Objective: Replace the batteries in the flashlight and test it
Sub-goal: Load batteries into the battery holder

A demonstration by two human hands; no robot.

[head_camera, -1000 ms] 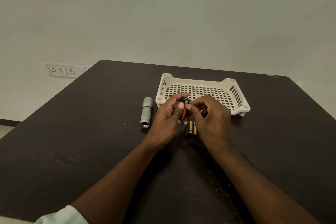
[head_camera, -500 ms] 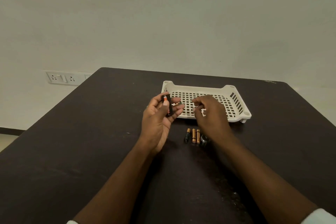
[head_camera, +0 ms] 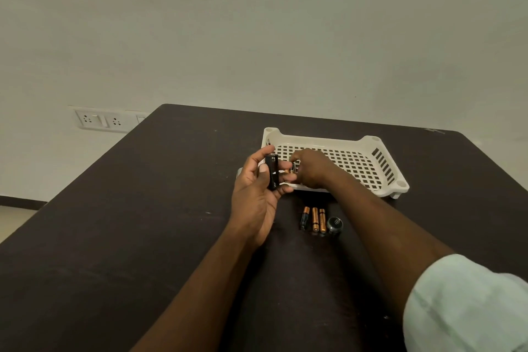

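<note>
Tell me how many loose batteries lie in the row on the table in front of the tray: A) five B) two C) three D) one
C: three batteries lie side by side on the table, with a round black cap just to their right, in front of the white tray.

**Table layout**

Tray (head_camera: 384, 164) at back centre of table (head_camera: 114, 223). 3 batteries (head_camera: 314, 218) side by side in front of it, cap (head_camera: 334, 224) just right of them. Left hand (head_camera: 257, 194) w/ holder (head_camera: 272, 171) left of tray; right hand (head_camera: 313, 168) over tray's front-left corner. Sockets (head_camera: 100, 120) on wall (head_camera: 257, 23), behind-left.
</note>
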